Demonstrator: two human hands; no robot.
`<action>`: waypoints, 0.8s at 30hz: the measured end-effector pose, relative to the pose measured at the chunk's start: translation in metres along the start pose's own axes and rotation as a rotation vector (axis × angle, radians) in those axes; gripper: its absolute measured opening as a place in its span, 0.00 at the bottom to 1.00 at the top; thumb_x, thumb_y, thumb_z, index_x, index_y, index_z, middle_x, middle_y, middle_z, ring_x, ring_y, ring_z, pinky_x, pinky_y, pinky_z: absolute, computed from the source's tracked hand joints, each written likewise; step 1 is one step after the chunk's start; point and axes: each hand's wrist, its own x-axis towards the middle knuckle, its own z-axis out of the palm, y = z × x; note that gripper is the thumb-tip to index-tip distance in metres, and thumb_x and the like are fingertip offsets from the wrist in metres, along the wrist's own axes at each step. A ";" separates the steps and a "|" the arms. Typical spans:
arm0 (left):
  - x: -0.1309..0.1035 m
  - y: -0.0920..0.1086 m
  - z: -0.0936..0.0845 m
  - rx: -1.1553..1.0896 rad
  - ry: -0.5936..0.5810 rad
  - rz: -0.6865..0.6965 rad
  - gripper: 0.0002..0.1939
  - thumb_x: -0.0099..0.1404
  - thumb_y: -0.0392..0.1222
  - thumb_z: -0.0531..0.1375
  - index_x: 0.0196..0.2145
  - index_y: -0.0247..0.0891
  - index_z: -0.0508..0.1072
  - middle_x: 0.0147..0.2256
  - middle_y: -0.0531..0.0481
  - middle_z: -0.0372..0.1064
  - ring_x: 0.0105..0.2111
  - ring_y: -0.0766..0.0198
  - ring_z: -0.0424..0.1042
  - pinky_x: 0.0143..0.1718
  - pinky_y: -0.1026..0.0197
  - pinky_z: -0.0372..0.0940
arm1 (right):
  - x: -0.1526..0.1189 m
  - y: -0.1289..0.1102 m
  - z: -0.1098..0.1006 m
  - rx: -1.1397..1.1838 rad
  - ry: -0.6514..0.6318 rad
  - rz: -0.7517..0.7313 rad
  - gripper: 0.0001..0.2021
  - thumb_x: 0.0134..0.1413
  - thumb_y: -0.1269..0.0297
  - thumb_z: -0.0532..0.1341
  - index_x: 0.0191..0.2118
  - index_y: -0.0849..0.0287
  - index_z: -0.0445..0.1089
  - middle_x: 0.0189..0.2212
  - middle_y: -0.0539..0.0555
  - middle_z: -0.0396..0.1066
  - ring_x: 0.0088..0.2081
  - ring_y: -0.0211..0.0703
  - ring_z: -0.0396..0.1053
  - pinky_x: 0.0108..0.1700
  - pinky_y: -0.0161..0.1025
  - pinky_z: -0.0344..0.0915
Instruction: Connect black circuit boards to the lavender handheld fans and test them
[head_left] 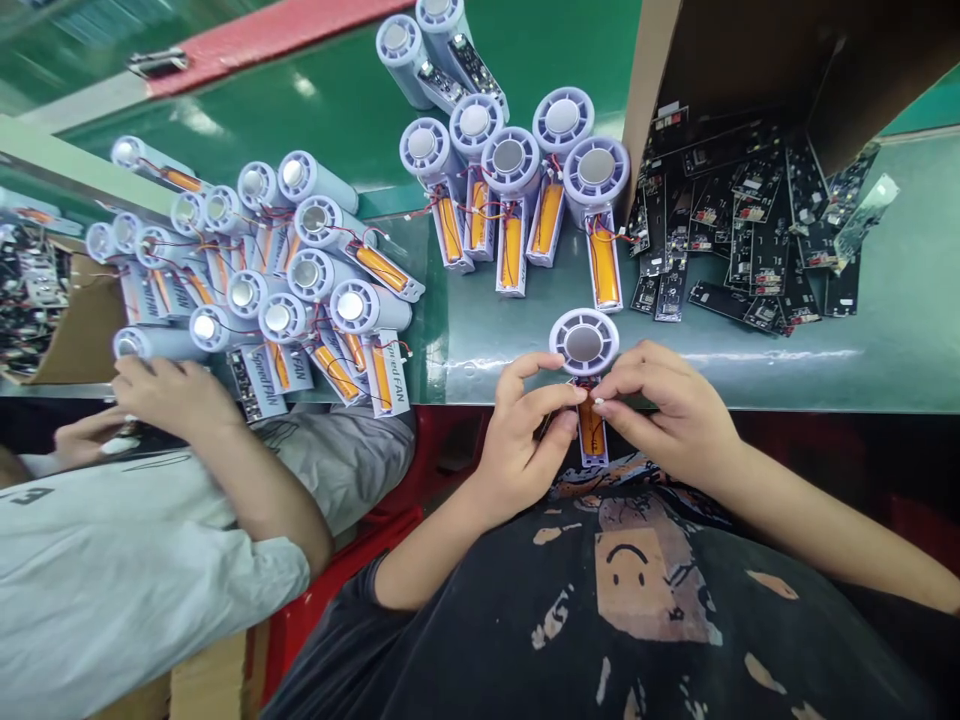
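L hand [529,430] grips fan [584,342] at table's [780,372] near edge — R hand [666,410] fingers pinch sm. white plug [598,402] by orange batt. [592,437]

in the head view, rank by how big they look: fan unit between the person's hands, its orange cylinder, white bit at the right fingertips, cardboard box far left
1. Cardboard box, cut off by the picture's edge
2. Fan unit, partly covered by fingers
3. Orange cylinder
4. White bit

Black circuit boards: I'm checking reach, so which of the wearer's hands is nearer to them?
Right. In the picture, the right hand is below-left of the black circuit boards; the left hand is farther left.
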 end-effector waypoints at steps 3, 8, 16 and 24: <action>0.004 0.002 0.000 0.060 0.017 0.064 0.09 0.70 0.36 0.59 0.47 0.45 0.70 0.53 0.46 0.64 0.56 0.55 0.65 0.53 0.47 0.69 | 0.000 -0.002 0.001 -0.081 -0.028 -0.045 0.04 0.60 0.70 0.61 0.34 0.56 0.70 0.29 0.49 0.72 0.34 0.40 0.69 0.36 0.38 0.66; 0.008 0.006 -0.001 0.125 0.020 0.091 0.06 0.68 0.33 0.60 0.40 0.43 0.70 0.50 0.47 0.66 0.56 0.56 0.66 0.52 0.51 0.69 | -0.003 -0.002 0.001 -0.161 -0.034 -0.049 0.04 0.60 0.70 0.63 0.33 0.58 0.71 0.27 0.50 0.72 0.32 0.40 0.69 0.35 0.39 0.64; 0.007 0.005 0.003 0.143 0.062 0.052 0.03 0.70 0.36 0.58 0.36 0.41 0.69 0.50 0.46 0.66 0.55 0.57 0.67 0.55 0.50 0.67 | -0.001 -0.001 0.005 0.018 -0.028 0.009 0.04 0.59 0.70 0.62 0.32 0.57 0.70 0.26 0.48 0.71 0.30 0.36 0.68 0.33 0.36 0.65; -0.001 -0.003 0.015 -0.221 0.133 -0.065 0.17 0.71 0.39 0.57 0.56 0.47 0.61 0.55 0.44 0.60 0.39 0.66 0.72 0.30 0.65 0.72 | 0.003 -0.009 0.007 -0.158 0.110 -0.039 0.05 0.57 0.71 0.61 0.31 0.57 0.69 0.25 0.48 0.69 0.28 0.37 0.64 0.31 0.37 0.61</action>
